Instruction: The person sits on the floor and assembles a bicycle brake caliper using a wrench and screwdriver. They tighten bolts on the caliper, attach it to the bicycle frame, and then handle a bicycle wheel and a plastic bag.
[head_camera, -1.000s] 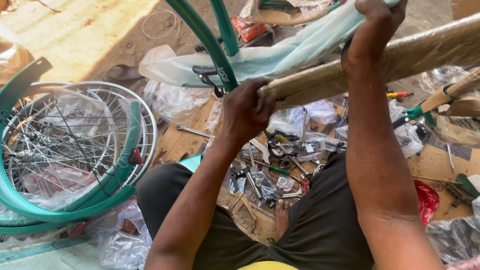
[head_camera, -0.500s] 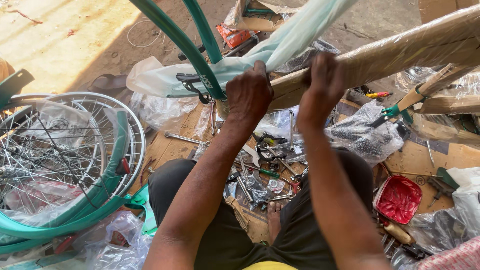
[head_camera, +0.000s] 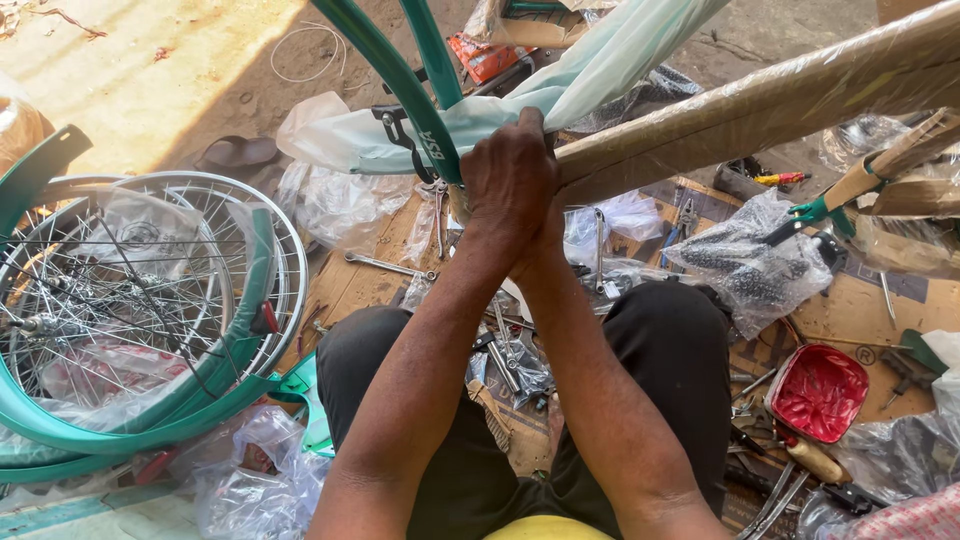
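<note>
A long bicycle frame tube (head_camera: 760, 100) wrapped in brown paper and clear plastic slants across the upper right. My left hand (head_camera: 510, 172) is closed over its lower end, right where it meets the teal frame tubes (head_camera: 400, 80). My right hand (head_camera: 547, 228) is tucked under the left hand against the same end, and its fingers are hidden. A pale green plastic sleeve (head_camera: 600, 70) hangs over the frame just above my hands.
Two spoked wheels (head_camera: 130, 290) with teal mudguards (head_camera: 120, 430) lie at the left. Wrenches (head_camera: 385, 265), loose parts and plastic bags cover the cardboard around my knees. A red tin (head_camera: 820, 392) sits at the right, a bag of dark parts (head_camera: 750, 260) beyond it, a sandal (head_camera: 235, 152) at the back.
My right hand has slid down the wrapped tube from its far upper part to join the left hand at the lower end. The left hand has kept its hold.
</note>
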